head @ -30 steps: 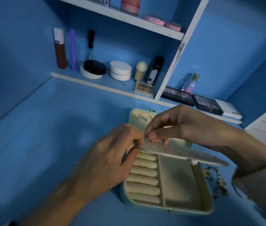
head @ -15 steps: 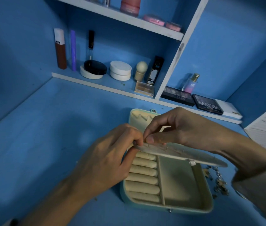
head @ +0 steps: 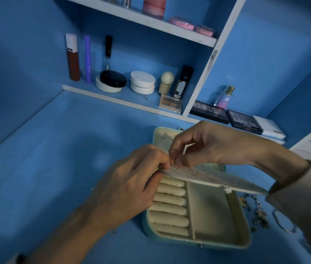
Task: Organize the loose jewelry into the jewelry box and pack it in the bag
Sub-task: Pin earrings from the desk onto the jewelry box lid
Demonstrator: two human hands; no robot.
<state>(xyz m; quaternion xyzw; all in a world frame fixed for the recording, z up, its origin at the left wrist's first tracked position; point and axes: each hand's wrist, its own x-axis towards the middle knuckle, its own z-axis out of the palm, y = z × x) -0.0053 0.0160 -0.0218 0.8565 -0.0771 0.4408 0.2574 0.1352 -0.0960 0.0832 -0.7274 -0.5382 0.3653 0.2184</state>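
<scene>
Here my left hand (head: 124, 187) pinches the panel (head: 217, 180) by its left end; my right hand (head: 208, 147) pinches a stud (head: 175, 169) just beside.

Only one cam, worn up on the head. Looks fwd + down onto blue desk (head: 55, 149). V. close over left hand (head: 124, 189), right hand (head: 213, 145) and jewelry box (head: 208, 212) mid-pic. Wide lens, so shelves (head: 131, 96) at back fit in up top.

You can read one word only: "MATTE", in pale capitals on the lid of the flat black rectangular eyeshadow palette (head: 244, 121) near the white lower shelf's (head: 124, 102) right end.
</scene>
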